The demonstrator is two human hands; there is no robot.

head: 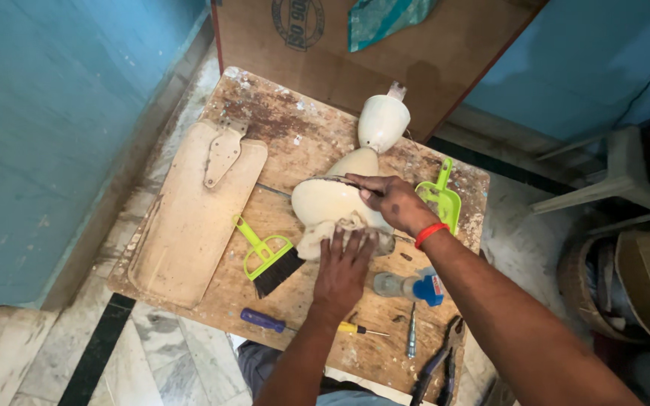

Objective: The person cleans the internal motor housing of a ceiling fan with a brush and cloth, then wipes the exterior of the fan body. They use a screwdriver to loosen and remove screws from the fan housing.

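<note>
Two hands at frame centre: left hand (pixel 342 265) flat on cloth (pixel 325 231), right hand (pixel 391 201) gripping one cream motor (pixel 334 200), long axis toward upper right.

A cream-coloured ceiling fan motor housing (pixel 325 201), dusty and lying on its side at the middle of a worn wooden table (pixel 295 128), with a pale rag (pixel 332 229) pressed against its lower edge.

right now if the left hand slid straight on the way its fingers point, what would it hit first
The left hand lies flat on a cloth with fingers pointing up the table, so it would likely meet the cream fan motor housing first, just beyond the fingertips. Whether they already touch it is unclear.
</note>
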